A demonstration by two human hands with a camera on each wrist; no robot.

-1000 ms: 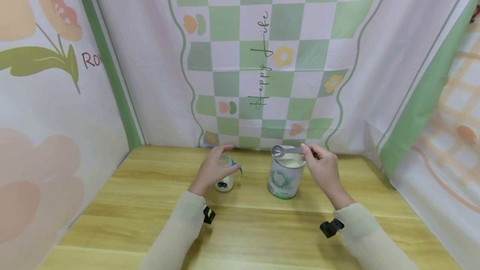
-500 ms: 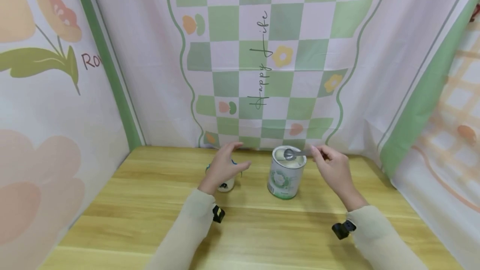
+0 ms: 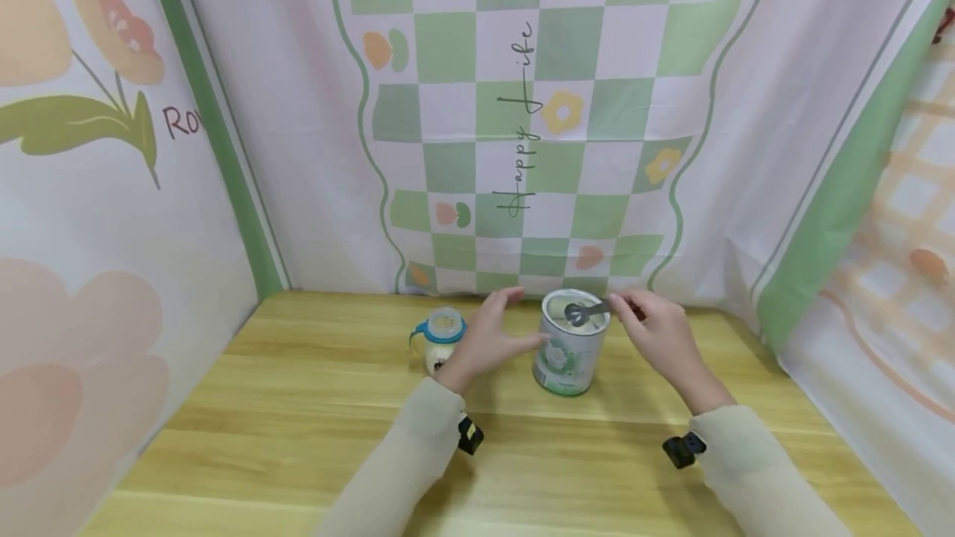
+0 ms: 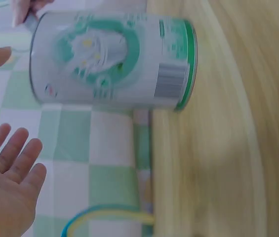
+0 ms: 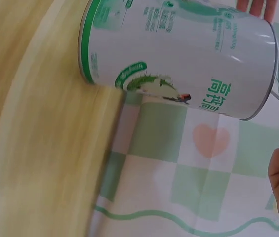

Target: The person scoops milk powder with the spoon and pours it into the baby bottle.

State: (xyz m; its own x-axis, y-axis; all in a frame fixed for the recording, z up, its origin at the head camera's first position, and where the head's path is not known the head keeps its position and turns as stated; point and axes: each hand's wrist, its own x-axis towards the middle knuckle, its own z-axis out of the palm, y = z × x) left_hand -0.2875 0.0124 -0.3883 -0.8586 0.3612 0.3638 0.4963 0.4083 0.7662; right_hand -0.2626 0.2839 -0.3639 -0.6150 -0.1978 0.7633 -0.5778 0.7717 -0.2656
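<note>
In the head view, an open white-and-green tin [image 3: 567, 365] stands upright on the table, with pale contents inside; its label fills much of both wrist views. My right hand [image 3: 658, 336] pinches the handle of a grey measuring spoon [image 3: 577, 315], whose bowl is over the tin's mouth. To the left of the tin, my left hand [image 3: 488, 342] has its fingers extended and thumb apart, the thumb tip right at the tin's side. In the left wrist view, this hand [image 4: 11, 182] shows a bare palm. Behind its wrist, a small clear bottle [image 3: 445, 326] with a blue collar is partly hidden.
The wooden table [image 3: 261, 404] ends at a hanging cloth [image 3: 500, 156] with green and white checks, close behind the tin. Printed curtains [image 3: 97, 288] enclose the left and right sides. A small black camera sits on each wrist.
My left hand has moved right from the bottle to the tin, uncovering the bottle's top. My right hand has drawn slightly right, bringing the spoon from the tin's left rim over its middle.
</note>
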